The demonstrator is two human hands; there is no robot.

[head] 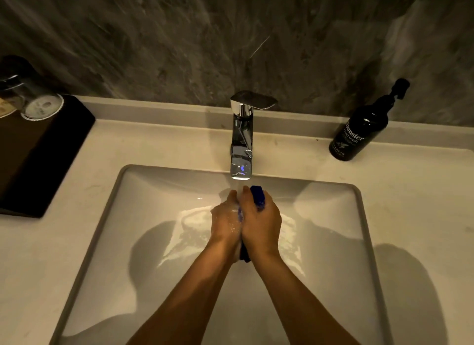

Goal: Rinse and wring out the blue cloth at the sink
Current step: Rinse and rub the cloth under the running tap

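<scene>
A dim bathroom with a dark, streaked stone wall [179, 36] behind a pale counter [410, 190] and a white rectangular sink [154, 190] set into it.

The blue cloth [257, 195] is bunched up and pressed between the two hands over the middle of the basin, directly under the spout. Little of it shows: a deep-blue wad sticking out above the right hand's fingers, a thin bright-blue strip in the seam between the palms, and a dark, wet end hanging out below near the wrists. It looks soaked and squeezed into a narrow roll.

The left hand [225, 224] and the right hand [260, 224] are closed tight on the cloth, palms facing each other, knuckles toward the camera — the left one glistens with water. Both bare forearms reach in from the bottom edge.

Water runs from the chrome faucet [241, 139] onto the hands and spreads in a shiny sheet across the bottom of the sink. The faucet's flat lever sits on top of it.

To the right on the counter stands a dark pump bottle [359, 131] labelled hand wash — well apart from the basin. On the far left lies a black tray [59, 149] carrying a glass tumbler [38, 100] with a paper cap.
</scene>
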